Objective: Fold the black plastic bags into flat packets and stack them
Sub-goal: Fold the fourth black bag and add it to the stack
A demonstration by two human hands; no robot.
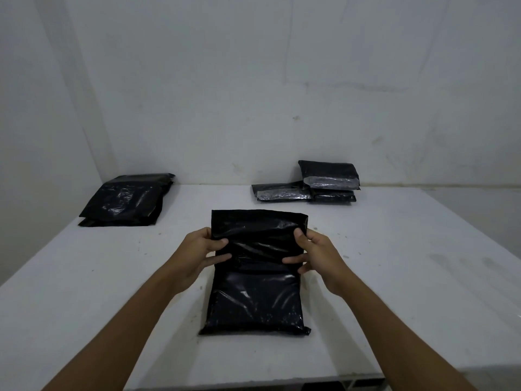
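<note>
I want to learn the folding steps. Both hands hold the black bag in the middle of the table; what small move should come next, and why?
Probably fold the far half toward the body. The left hand and right hand pinch the side edges of the black bag where a crease already runs across it, and the near half lies flat on the table.

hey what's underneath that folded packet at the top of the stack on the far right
The top packet rests on another black packet, with a third lying beside it on the white table. Anything deeper in the stack is hidden.
</note>
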